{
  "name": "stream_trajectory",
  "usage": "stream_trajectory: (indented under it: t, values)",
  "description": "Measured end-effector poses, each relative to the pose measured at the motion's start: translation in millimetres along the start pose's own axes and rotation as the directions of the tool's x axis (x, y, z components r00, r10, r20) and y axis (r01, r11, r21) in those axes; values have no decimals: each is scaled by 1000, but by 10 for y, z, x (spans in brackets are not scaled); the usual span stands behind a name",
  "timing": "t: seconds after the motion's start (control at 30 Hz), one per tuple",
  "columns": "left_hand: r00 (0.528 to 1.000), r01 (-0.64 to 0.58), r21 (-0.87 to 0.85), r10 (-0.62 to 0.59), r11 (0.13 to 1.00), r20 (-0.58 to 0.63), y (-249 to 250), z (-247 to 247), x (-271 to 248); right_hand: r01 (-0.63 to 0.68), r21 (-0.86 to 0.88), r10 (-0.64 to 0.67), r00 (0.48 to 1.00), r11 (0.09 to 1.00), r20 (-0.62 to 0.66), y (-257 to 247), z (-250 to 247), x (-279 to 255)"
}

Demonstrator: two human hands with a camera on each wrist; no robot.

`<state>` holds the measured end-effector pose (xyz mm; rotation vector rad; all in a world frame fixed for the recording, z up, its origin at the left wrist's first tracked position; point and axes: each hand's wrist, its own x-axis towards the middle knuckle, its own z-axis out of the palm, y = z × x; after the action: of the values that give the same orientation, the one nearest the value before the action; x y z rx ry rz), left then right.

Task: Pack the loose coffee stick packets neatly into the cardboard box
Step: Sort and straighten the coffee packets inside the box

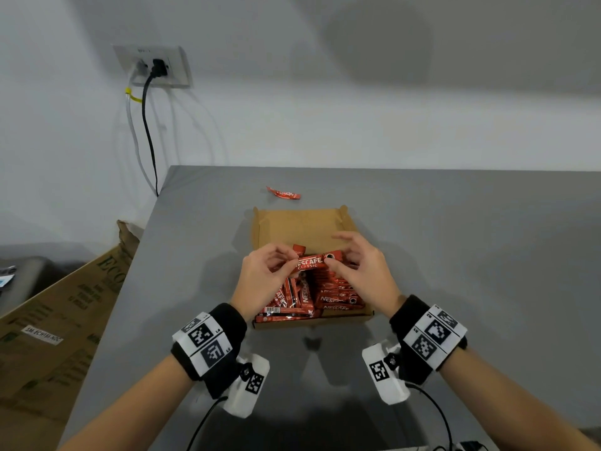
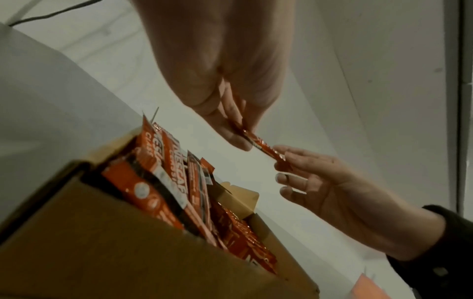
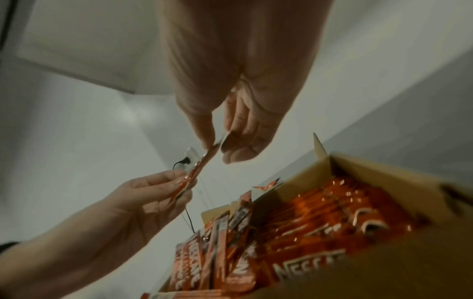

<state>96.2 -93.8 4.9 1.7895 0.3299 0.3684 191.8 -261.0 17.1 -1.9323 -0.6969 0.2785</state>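
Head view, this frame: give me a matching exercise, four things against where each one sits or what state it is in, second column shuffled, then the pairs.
Things:
1. held packet
2. stray packet
3. cardboard box
4. black plug

Places or states:
A. in the wall socket
B. open on the grey table, partly filled with red packets
C. pinched at its ends by the left hand and the right hand
D. alone on the table beyond the box

Pairs: 1-C, 2-D, 3-B, 4-A
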Motion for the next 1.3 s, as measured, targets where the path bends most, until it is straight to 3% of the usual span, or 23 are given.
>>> stream_trajectory:
  t: [0.07, 0.17, 0.3, 0.57, 0.7, 0.77, 0.83, 0.9, 0.97, 1.13, 1.3]
  values:
    - [1000, -15, -13, 15, 1000, 18, -3, 41, -8, 100, -116, -101, 995, 988, -7, 17, 15, -27]
    - [998, -27, -43, 29, 999, 56, -5, 83, -17, 225, -269, -202, 973, 937, 111, 30, 9, -52]
    - [995, -11, -126, 23, 992, 96, -11, 122, -55, 169, -296, -119, 976, 940, 180, 11, -69, -103]
    - [993, -39, -121, 53, 992, 108, -26, 143, -68, 137, -283, -105, 987, 949, 124, 19, -127, -152]
    - [972, -195, 52, 186, 979, 144, -32, 127, -60, 145, -313, -103, 984, 939, 146, 50, -145, -136]
    - [930, -328, 228, 271, 917, 248, -85, 135, -62, 154, -430, -80, 979, 889, 186, 113, -172, -124]
    - [917, -368, 357, 272, 859, 291, -161, 151, -60, 113, -486, -64, 991, 867, 117, 200, -212, -118]
    - [939, -332, 455, 244, 826, 241, -213, 171, -50, 26, -391, -15, 999, 920, 32, 257, -247, -152]
    - [947, -318, 542, 229, 778, 227, -245, 193, -33, -3, -308, 16, 999, 952, 39, 279, -250, -201]
    - [884, -423, 680, 108, 599, 455, -250, 343, -48, 61, -383, 50, 961, 922, 274, 347, -226, -262]
    - [866, -445, 732, 39, 516, 499, -259, 461, -28, 272, -606, 49, 887, 747, 458, 311, -147, -223]
